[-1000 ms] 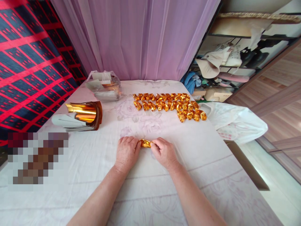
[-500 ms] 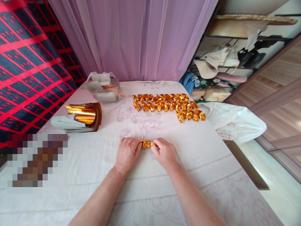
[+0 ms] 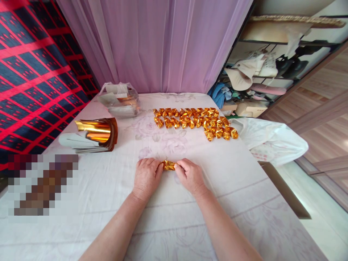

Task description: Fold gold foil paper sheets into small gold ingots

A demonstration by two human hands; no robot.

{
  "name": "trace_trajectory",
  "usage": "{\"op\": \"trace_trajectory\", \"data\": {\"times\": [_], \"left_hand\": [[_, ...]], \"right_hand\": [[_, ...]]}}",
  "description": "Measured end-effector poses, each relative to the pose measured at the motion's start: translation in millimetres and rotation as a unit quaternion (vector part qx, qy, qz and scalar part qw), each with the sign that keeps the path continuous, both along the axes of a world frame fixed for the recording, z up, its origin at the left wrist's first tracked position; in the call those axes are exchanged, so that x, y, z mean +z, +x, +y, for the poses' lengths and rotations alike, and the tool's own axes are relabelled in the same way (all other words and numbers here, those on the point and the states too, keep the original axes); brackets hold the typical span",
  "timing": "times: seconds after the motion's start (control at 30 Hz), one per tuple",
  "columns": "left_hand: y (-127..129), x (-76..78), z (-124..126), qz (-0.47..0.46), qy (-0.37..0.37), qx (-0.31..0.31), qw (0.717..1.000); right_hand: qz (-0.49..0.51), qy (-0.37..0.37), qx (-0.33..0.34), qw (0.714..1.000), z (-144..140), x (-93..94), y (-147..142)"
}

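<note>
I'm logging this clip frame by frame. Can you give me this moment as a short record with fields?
left hand: pinches one end of the gold foil piece
right hand: pinches its other end
surface: table under a pale floral cloth
far side: rows of folded gold pieces
left side: stack of gold foil sheets, clear bag
right edge: white plastic bag

A home room, lilac curtain (image 3: 163,43), red patterned blanket (image 3: 35,72), open shelf (image 3: 272,69) cluttered with hats and shoes, flowered sheet (image 3: 168,224) covering the bench
</note>
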State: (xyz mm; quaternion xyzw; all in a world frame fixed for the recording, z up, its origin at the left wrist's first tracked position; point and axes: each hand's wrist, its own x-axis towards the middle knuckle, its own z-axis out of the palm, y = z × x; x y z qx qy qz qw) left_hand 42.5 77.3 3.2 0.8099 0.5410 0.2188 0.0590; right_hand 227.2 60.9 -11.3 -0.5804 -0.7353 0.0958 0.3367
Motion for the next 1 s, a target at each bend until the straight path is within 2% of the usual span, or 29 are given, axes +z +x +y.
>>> {"op": "trace_trajectory", "data": {"times": [0.3,0.53,0.77,1.0], "left_hand": [[1.0,1.2,-1.0,0.017,0.013,-0.010,1.000],[0.0,0.4,0.1,-0.004,-0.006,0.005,1.000],[0.0,4.1,-0.9,-0.014,-0.009,0.006,1.000],[-0.7,4.5,-0.7,-0.017,0.008,-0.043,0.999]], "right_hand": [[-0.028,0.012,-0.015,0.999,0.2,-2.6,-1.7],[-0.001,-0.002,-0.002,1.000,-0.8,1.7,-0.4],[-0.052,0.014,-0.008,0.998,0.0,1.2,2.3],[-0.090,0.031,-0.038,0.995,1.4,-1.1,4.1]]}}
